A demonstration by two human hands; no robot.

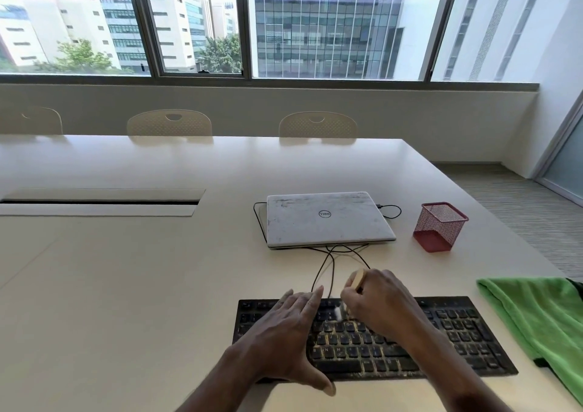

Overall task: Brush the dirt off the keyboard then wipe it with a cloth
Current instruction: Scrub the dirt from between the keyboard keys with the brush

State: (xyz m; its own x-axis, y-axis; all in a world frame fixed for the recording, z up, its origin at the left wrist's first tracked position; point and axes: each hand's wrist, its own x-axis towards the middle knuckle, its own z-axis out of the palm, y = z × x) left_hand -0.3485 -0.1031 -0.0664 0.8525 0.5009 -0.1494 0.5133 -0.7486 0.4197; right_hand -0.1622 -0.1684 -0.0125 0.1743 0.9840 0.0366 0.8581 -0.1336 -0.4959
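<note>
A black keyboard (457,333) speckled with pale dirt lies on the white table near its front edge. My left hand (284,333) rests flat on the keyboard's left half, fingers straight. My right hand (381,304) grips a small brush (358,279) with a light wooden handle. The bristles touch the upper key rows near the middle of the keyboard. A green cloth (536,314) lies crumpled on the table to the right of the keyboard, untouched by either hand.
A closed white laptop (328,219) sits behind the keyboard with black cables (325,266) running from it toward the keyboard. A red mesh pen holder (438,227) stands right of the laptop. The table's right edge (492,203) runs close by; chairs line the far side.
</note>
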